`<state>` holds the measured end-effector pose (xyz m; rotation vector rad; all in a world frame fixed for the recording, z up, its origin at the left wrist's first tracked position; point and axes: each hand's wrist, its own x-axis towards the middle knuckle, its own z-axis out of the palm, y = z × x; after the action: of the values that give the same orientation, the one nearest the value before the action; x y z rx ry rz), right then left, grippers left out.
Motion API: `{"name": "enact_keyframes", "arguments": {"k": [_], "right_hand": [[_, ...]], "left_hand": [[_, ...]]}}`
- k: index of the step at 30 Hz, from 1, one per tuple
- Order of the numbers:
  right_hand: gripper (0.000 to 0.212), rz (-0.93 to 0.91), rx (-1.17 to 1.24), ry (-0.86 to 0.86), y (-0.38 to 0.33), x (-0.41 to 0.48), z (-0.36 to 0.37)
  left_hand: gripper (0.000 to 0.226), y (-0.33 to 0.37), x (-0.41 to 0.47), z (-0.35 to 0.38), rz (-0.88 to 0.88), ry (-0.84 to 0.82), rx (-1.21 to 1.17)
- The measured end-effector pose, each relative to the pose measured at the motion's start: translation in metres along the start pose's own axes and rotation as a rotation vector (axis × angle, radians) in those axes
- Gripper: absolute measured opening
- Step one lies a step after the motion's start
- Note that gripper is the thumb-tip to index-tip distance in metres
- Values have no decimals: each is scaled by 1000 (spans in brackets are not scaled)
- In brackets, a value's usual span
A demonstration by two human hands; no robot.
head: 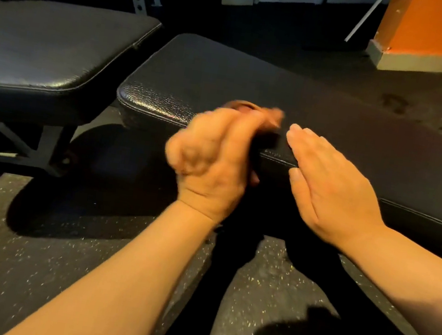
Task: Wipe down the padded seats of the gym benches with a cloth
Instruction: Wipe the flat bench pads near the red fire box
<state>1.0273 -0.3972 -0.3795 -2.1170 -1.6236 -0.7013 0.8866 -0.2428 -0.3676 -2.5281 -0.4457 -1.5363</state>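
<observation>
Both hands are over the near long edge of the nearer padded bench seat (255, 86), toward its left end. Left hand (212, 160): motion-blurred, fingers curled, the knuckles toward the camera, positioned at the seat's near edge just right of its near-left corner. A dark mass sits under and beside the curled fingers; blur and low light prevent telling whether this is the cloth or shadow, so the grip cannot be confirmed. Right hand (332, 184): flat, fingers straight and together, palm down, holding nothing; its fingertips (295, 132) lie over the top surface just inside the near edge, and the heel of the hand extends off that edge toward the camera. The two hands are near each other but apart.

Nearer seat: black textured upholstery with stitched piping along the rim. A second padded bench seat (45, 49), also black, stands just beside it at left, on a dark metal frame. Both benches stand on a dark speckled rubber floor (55, 271). An orange wall (425, 23) is at the far right.
</observation>
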Motion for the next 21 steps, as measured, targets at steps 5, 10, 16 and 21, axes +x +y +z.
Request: {"name": "enact_keyframes", "arguments": {"k": [5,10,16,21], "right_hand": [[53,48,9,41,-6,0,4],[54,21,4,22,-5,0,4],[56,36,57,-84,-5,0,-9],[57,178,370,-56,-13,2,-19]], "left_hand": [[34,1,17,5,-497,369,-33],[32,45,2,16,-213,61,-148],[37,8,14,-18,-168,-56,-32],[33,23,24,-25,-576,75,-258]]}}
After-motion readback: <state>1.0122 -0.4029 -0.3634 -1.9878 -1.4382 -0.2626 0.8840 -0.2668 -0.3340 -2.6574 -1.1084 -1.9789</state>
